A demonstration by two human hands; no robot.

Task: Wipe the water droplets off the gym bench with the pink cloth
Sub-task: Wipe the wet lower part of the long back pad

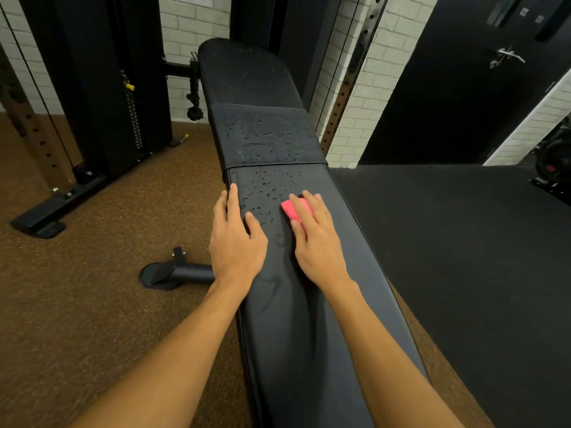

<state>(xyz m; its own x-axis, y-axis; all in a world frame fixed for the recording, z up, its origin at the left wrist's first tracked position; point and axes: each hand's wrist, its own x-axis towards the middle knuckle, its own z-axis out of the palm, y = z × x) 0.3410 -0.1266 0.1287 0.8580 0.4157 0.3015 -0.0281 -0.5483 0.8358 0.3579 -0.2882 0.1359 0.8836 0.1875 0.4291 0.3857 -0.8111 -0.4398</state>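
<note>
Long black padded vinyl counter (309,304), left hand (236,239) lying flat on its 9 o'clock edge, fingers (232,202) straight, holding nothing, right hand (315,242) pressing flat onto small folded pink cloth (292,210), clear water droplets (262,193) beaded at the cloth's 10 to 12 o'clock

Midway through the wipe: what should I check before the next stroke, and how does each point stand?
1. Cloth flat on the bench under the right hand: ok.
2. Left hand resting on the bench's left edge, clear of the cloth: ok.
3. Droplets between the hands wiped: not ok.
4. Middle pad and far pad dry: not ok, both beaded.
5. Cloth dry enough to absorb: cannot tell.
</note>
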